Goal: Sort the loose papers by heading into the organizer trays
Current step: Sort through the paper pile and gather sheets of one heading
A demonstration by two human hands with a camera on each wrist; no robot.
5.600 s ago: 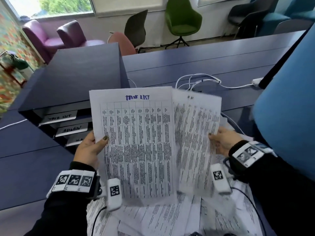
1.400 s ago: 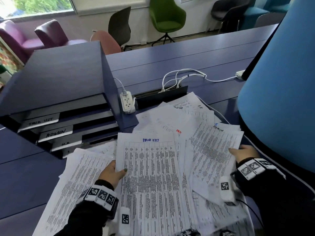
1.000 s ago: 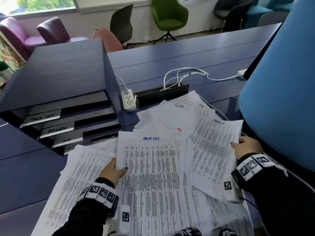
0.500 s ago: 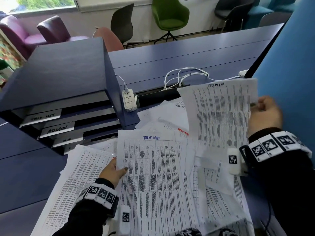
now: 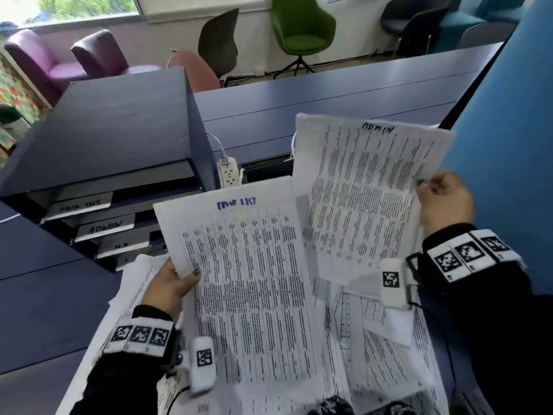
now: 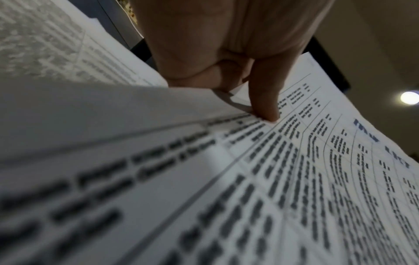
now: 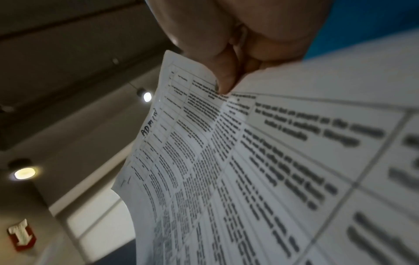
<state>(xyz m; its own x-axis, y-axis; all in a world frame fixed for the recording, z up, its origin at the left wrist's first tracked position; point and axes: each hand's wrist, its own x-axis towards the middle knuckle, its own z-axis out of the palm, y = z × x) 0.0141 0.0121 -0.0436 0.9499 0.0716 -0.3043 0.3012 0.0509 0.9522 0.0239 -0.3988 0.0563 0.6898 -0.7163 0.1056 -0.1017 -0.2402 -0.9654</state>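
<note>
My left hand (image 5: pixel 175 284) pinches the left edge of a table-printed sheet headed TASK LIST (image 5: pixel 248 283), lifted off the pile; the thumb (image 6: pixel 264 100) lies on its printed face (image 6: pixel 294 179). My right hand (image 5: pixel 443 199) pinches the right edge of a sheet headed ADMIN (image 5: pixel 365 190), held up higher; the thumb (image 7: pixel 224 84) presses its face (image 7: pixel 226 170). The dark blue organizer (image 5: pixel 113 136) stands at the left, with trays labelled TASK LIST (image 5: pixel 79 205), ADMIN (image 5: pixel 104 227) and a third, "H.R" (image 5: pixel 122 245). Loose papers (image 5: pixel 374 354) cover the desk below both sheets.
A white power strip (image 5: pixel 229 175) with a plugged cable sits right of the organizer. A blue padded panel (image 5: pixel 508 145) rises close on the right. The blue desk (image 5: pixel 329 97) stretches back to chairs, one green (image 5: pixel 300 28), and purple armchairs (image 5: pixel 45 61).
My right hand raised the ADMIN sheet from the pile and holds it up. My left hand, resting with the TASK LIST sheet on the pile, has now lifted it toward the organizer.
</note>
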